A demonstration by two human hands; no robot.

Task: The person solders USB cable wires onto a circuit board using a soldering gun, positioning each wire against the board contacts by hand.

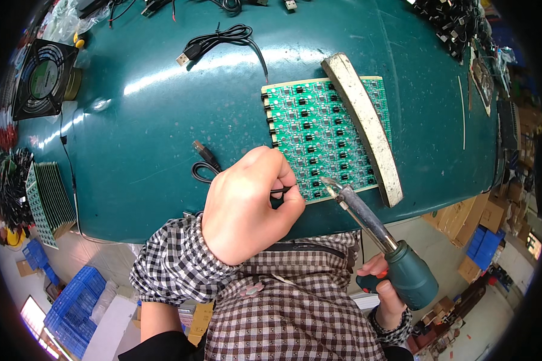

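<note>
My left hand (250,201) is closed in a pinch on a black cable (280,191) at the lower left edge of a green circuit board panel (295,132). Small black parts sit in rows across the panel. My right hand (388,289) grips the dark green handle of a soldering iron (411,274). The iron's tip reaches over the panel's lower edge, close to the left fingertips; whether it touches the board I cannot tell. A worn, pale curved bar (367,123) lies across the panel's right part. Left of my left hand, a USB plug (202,149) with a loop of black cable rests on the table.
The green table (156,120) carries a coiled USB cable (220,42) beyond the panel. A black fan (45,79) stands at the far left, above a stack of circuit boards (48,201). Piled black cables (445,24) lie at the far right. Blue crates (75,310) are below left.
</note>
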